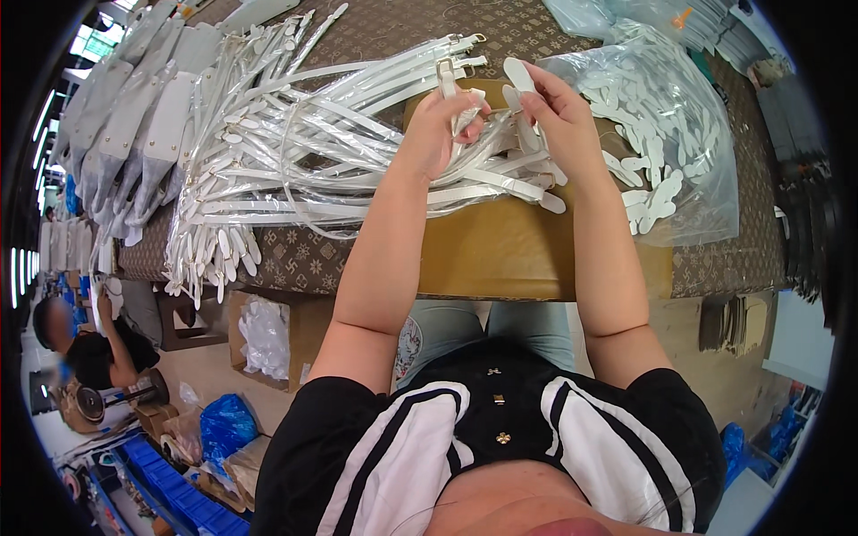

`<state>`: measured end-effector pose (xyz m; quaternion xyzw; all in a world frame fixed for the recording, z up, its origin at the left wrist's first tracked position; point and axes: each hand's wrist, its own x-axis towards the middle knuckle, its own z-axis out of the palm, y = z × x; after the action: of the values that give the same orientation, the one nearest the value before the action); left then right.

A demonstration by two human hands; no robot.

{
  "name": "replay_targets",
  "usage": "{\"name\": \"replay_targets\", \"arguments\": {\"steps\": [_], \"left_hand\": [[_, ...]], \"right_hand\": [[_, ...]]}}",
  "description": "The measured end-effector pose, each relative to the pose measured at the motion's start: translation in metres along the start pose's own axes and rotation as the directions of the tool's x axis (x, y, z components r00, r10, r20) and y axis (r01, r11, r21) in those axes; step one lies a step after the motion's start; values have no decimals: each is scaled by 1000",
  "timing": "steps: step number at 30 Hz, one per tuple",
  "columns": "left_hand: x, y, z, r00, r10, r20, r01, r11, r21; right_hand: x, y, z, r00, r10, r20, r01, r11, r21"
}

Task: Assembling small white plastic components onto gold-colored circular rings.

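Above the near middle of the table, my left hand (435, 134) is closed on a white buckled strap (447, 73), its buckle end sticking up past the fingers. Just to the right, my right hand (568, 121) pinches a white rounded tab (517, 74) between thumb and fingers. More white pieces hang below that pinch; whether they are joined to the tab I cannot tell. The hands are slightly apart. Beneath and left of them spreads a heap of white straps (349, 184), many in clear plastic wrap, with metal buckles at the far end.
A clear plastic bag (715, 219) with many loose white tabs (657, 116) lies at the right. A tan board (505, 259) sits on the patterned tabletop (290, 259) before me. White bag-like pieces (174, 112) are stacked at the left. A co-worker (98, 344) is at the far left.
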<state>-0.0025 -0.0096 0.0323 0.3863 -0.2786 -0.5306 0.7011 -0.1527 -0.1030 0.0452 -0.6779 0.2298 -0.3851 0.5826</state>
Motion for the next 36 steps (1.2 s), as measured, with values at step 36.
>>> {"name": "replay_targets", "arguments": {"steps": [36], "left_hand": [[2,-1,-8,999,51,-17,-53,996,-76]], "right_hand": [[-2,0,6,978,164,130,-193,949,251]]}}
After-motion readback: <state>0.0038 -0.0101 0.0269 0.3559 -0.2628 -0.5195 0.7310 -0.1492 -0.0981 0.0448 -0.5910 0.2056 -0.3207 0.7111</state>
